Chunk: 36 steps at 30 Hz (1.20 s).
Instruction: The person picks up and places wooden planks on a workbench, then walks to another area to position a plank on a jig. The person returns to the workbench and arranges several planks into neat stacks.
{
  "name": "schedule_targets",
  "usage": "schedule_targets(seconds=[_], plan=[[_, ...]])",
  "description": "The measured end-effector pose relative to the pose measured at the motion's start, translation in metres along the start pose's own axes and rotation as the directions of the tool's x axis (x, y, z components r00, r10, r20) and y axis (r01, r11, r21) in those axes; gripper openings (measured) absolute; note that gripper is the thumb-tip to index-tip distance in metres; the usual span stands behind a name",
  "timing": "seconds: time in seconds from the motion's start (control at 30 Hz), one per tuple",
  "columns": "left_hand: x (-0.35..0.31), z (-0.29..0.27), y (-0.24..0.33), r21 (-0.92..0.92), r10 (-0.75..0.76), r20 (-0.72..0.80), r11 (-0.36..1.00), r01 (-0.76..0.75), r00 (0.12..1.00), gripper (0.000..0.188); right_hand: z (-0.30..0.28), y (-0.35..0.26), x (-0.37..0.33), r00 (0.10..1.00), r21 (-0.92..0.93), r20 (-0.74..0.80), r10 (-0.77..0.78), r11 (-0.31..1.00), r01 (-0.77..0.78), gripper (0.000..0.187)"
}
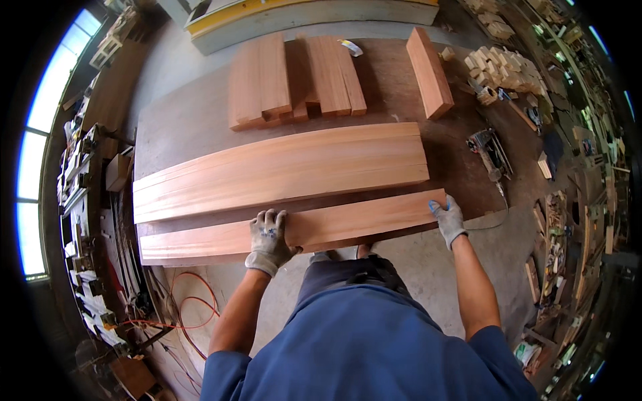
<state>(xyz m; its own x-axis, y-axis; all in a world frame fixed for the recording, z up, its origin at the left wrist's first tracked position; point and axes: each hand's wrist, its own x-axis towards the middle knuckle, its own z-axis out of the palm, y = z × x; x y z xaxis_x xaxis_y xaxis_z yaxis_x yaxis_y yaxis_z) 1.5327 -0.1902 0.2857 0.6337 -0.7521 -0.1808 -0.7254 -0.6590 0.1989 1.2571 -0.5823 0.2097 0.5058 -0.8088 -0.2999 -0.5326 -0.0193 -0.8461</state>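
A long, narrow reddish wooden board [361, 219] lies along the near edge of the work table. My left hand [269, 242], in a grey work glove, reaches across its middle; the fingertips bend at the far edge and the thumb sticks out along the near side. At the board's right end, my gloved right hand [449, 218] grips the corner, its thumb on the top face and the other fingers partly hidden. Just beyond lies a row of wide boards [287, 167] set side by side, apart from the one in my hands.
Farther back on the brown table [180, 100] sit shorter stacked boards [261, 80] and a single thick board [429, 73]. A power tool [491, 155] with a cord, a hammer [520, 110] and small wood blocks [505, 70] occupy the right. An orange hose [180, 311] coils on the floor, lower left.
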Motion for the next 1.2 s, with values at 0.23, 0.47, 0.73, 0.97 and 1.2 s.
schedule_targets(seconds=[0.23,0.47,0.73,0.97,1.2], plan=[[-0.016,0.008,-0.022,-0.061,0.011,-0.073,0.998,-0.015,0.997,0.115,-0.014,-0.050,0.005,0.997,-0.465,0.068,-0.044,0.882,0.070,0.078],[-0.019,0.020,-0.022,-0.055,-0.030,-0.081,0.998,0.026,0.996,0.114,-0.018,-0.073,0.003,0.940,-0.601,0.340,-0.020,0.764,0.234,0.106],[-0.020,0.025,-0.021,-0.027,-0.072,-0.062,0.997,0.071,0.995,0.114,-0.027,-0.088,0.015,0.895,-0.698,0.441,0.059,0.650,0.301,0.111],[-0.017,0.023,-0.021,0.026,-0.082,-0.075,0.996,0.085,0.994,0.109,-0.012,-0.072,0.010,0.938,-0.603,0.347,-0.002,0.766,0.225,0.102],[-0.004,-0.003,-0.012,0.065,-0.063,0.130,0.996,0.055,0.989,0.098,-0.023,-0.060,0.004,0.933,-0.614,0.360,-0.006,0.752,0.241,0.102]])
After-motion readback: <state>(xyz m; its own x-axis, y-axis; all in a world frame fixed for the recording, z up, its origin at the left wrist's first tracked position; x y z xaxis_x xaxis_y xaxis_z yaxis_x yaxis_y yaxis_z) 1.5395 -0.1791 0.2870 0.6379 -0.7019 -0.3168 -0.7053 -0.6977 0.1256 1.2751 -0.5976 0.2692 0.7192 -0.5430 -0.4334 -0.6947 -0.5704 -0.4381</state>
